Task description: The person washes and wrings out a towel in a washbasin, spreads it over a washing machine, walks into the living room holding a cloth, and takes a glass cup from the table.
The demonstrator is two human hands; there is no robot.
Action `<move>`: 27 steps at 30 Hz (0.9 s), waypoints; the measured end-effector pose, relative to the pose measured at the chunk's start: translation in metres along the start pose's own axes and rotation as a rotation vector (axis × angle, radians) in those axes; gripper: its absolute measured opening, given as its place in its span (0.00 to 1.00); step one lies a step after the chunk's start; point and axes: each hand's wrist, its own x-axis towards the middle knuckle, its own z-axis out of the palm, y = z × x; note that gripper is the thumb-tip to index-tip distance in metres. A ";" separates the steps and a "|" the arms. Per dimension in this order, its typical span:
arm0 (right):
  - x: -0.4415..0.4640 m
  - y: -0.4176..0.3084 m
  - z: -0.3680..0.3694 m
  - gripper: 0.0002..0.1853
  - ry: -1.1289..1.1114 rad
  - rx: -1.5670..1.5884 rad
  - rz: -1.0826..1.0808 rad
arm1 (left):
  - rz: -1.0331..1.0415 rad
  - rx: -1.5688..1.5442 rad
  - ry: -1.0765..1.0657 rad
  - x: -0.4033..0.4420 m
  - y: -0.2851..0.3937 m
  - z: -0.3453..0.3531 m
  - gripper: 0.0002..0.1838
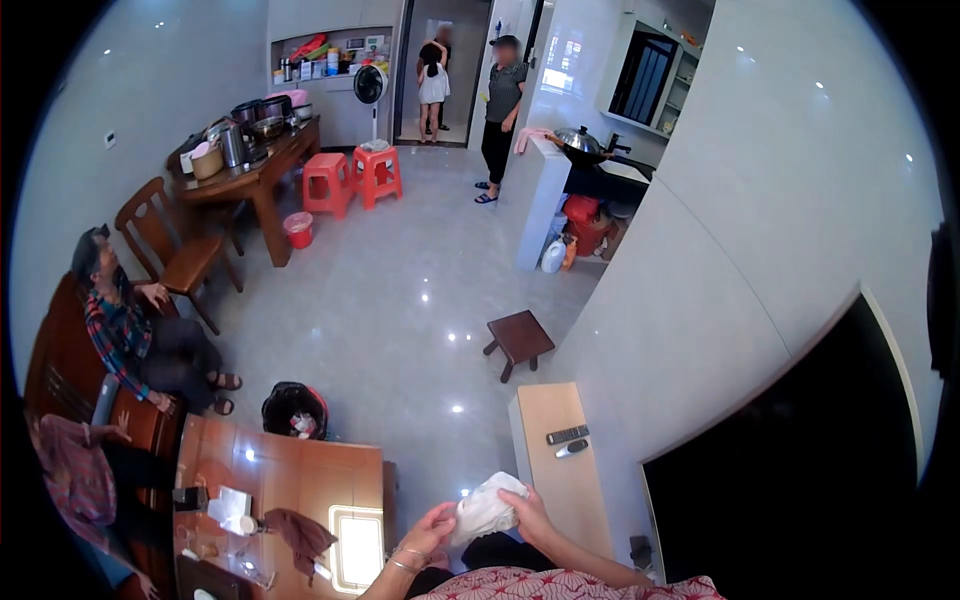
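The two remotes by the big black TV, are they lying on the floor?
No, the two remotes lie on the pale wooden cabinet, above the grey floor.

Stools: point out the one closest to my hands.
The low dark-brown stool, near the pale wooden cabinet; the red stools are farther off, by the brown table.
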 end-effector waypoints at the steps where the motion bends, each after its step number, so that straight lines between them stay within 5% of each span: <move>1: 0.010 -0.007 0.003 0.22 0.049 0.025 -0.032 | 0.026 0.055 0.029 0.012 0.008 -0.002 0.25; 5: 0.054 -0.044 0.013 0.23 0.044 -0.002 -0.082 | -0.072 0.037 0.032 0.049 0.049 0.005 0.27; 7: 0.080 -0.072 0.023 0.25 -0.066 -0.354 -0.145 | -0.194 -0.236 0.039 0.071 0.082 0.018 0.32; 9: 0.108 -0.081 0.022 0.27 -0.179 -0.276 -0.126 | -0.173 -0.301 0.013 0.094 0.104 0.032 0.35; 12: 0.119 -0.131 0.047 0.29 -0.424 -0.646 -0.210 | 0.024 -0.516 -0.082 0.127 0.129 0.038 0.34; 14: 0.150 -0.130 0.046 0.28 -0.478 -0.606 -0.194 | 0.081 -0.418 0.192 0.150 0.133 0.037 0.26; 18: 0.182 -0.144 0.057 0.25 -0.613 -0.451 -0.095 | 0.137 -0.467 0.279 0.173 0.158 0.031 0.23; 24: 0.236 -0.149 0.077 0.24 -0.484 -0.434 0.094 | 0.133 -0.513 0.368 0.212 0.191 0.011 0.21; 27: 0.262 -0.161 0.092 0.22 -0.462 -0.550 0.003 | 0.097 -0.527 0.335 0.239 0.214 -0.010 0.21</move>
